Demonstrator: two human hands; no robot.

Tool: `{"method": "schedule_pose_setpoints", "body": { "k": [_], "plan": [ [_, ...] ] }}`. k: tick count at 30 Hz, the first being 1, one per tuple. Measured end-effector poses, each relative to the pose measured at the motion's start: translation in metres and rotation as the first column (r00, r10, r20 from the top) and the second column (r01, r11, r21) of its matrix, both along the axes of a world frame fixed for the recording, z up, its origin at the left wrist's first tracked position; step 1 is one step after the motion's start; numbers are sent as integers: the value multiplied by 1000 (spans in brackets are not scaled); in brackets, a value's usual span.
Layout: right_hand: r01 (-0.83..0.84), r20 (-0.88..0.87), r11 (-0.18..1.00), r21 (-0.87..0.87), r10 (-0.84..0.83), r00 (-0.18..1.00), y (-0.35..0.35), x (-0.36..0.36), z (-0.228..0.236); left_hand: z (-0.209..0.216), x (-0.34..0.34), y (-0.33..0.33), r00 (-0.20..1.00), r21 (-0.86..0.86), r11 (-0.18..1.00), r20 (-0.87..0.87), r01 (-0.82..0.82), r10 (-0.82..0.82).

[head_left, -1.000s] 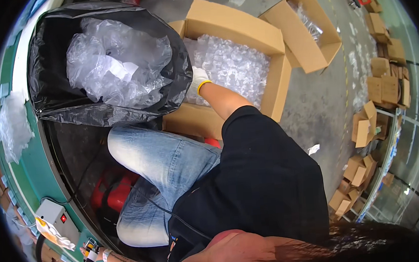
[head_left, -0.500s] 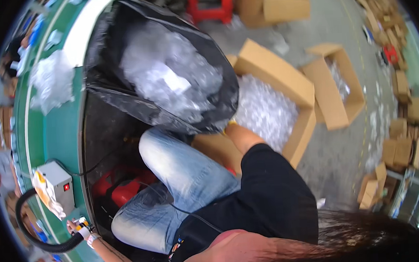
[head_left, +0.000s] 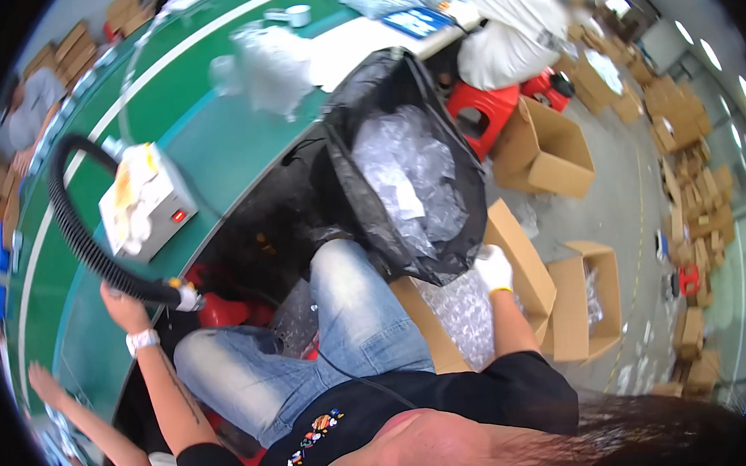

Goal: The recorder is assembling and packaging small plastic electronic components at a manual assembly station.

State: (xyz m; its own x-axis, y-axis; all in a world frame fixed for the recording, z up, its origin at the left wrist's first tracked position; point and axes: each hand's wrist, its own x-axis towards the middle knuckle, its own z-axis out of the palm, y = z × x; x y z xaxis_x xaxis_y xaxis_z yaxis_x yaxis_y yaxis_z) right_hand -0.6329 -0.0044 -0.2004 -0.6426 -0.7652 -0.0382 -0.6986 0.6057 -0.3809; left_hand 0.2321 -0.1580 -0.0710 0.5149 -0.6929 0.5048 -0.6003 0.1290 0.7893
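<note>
A large black plastic bag [head_left: 352,136] stands open in front of my knees, holding clear plastic pieces [head_left: 403,167] and a white slip. My right hand [head_left: 494,268], in a white glove with a yellow cuff, is closed at the bag's near right rim. To the left, my bare left hand [head_left: 124,310] is raised by the bench edge, against a black corrugated hose [head_left: 83,238]. The hose covers part of its fingers, so its grip is unclear. The hose's end fitting [head_left: 187,296] hangs just right of that hand.
A white box with a red switch [head_left: 151,208] sits on the green bench [head_left: 232,156]. Open cartons [head_left: 524,266] with clear plastic stand at my right. A seated co-worker [head_left: 506,33] is at the far right; another person's arm [head_left: 90,425] reaches in lower left.
My view has turned toward the left, so the bag and cartons appear further right. The gloved right hand, mostly hidden before, now shows at the bag's rim. My left hand has come up beside the hose.
</note>
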Motion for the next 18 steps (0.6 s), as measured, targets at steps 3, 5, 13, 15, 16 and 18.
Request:
{"method": "schedule_pose_setpoints", "body": {
  "k": [3, 5, 13, 15, 16, 18],
  "plan": [
    [144, -107, 978, -151, -161, 981, 31, -73, 102, -3, -83, -28, 932, 10, 989, -336, 145, -133],
    [86, -97, 957, -278, -117, 988, -1, -53, 157, 18, -104, -28, 934, -17, 994, -339, 112, -111],
    [-715, -218, 593, -371, 692, 688, -222, 218, 380, 50, -107, -4, 974, 98, 995, -227, 12, 11],
    [-839, -227, 486, -246, 812, 537, -275, 300, 397, 48, -109, -1, 976, 79, 997, -218, 8, 10],
    [-901, -128, 401, -167, 897, 423, -316, 329, 392, 50, -111, -2, 978, 67, 998, -208, 11, 3],
    [-892, -246, 436, -120, 857, 452, -365, 385, 386, 55, -118, -4, 976, 60, 998, -219, 24, -10]
  ]
}}
